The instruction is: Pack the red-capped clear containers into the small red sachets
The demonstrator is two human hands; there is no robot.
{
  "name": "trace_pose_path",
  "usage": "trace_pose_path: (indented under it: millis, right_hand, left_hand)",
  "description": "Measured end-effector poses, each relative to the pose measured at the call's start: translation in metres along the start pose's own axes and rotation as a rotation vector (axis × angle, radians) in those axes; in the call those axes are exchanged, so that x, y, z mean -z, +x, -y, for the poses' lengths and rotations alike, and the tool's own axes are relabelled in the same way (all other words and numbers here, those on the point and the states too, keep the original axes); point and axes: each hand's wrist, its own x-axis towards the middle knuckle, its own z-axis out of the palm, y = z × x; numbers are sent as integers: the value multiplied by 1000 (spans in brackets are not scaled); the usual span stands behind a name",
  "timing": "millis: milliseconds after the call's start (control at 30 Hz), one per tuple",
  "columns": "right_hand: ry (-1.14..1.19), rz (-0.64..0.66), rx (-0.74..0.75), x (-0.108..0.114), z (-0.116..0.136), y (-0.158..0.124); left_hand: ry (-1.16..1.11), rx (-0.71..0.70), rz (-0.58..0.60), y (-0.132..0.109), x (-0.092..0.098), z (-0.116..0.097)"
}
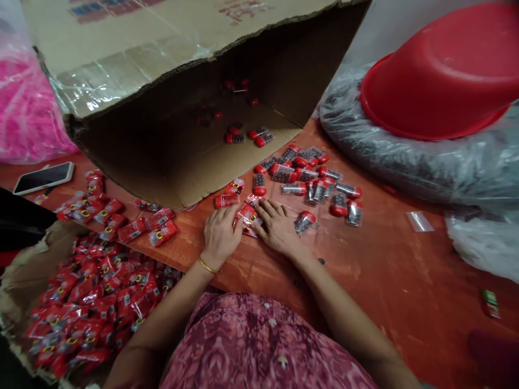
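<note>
In the head view my left hand lies palm down on the table, its fingertips by a small red packet and its thumb at the edge of some red printed cards. My right hand rests across from it, fingers spread, with thumb and fingertips touching the same cards. Just beyond the right fingers stands a small clear tube with a red cap and dark beads. Another red-capped tube lies beside the right hand. Several more tubes are heaped farther off to the right.
A big cardboard box lies on its side ahead, a few tubes inside. Finished-looking red packets lie at left, above a carton full of red packets. A phone, a red tub and a plastic bag surround the workspace.
</note>
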Motion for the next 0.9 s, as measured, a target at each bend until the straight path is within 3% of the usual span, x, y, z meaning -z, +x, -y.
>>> trace_pose_path:
  millis: [67, 200, 333, 467, 667, 800, 900]
  right_hand:
    - [-6, 5, 0, 2, -2, -3]
    - [-3, 18, 17, 8, -5, -5]
    - [31, -18, 9, 16, -9, 5]
    - [32, -64, -26, 22, -1, 39]
    - [33, 122, 112, 13, 21, 88]
    - [82, 176, 50, 9, 22, 95]
    - [160, 103, -50, 12, 17, 89]
  left_hand:
    - [44, -99, -32, 15, 0, 1]
    - [112, -164, 108, 29, 7, 18]
    - [140, -203, 119, 8, 21, 45]
    - [151, -185, 81, -8, 26, 63]
    - [148, -195, 27, -9, 18, 70]
    - [164, -218, -7, -15, 18, 82]
    - [92, -226, -69, -20, 21, 83]
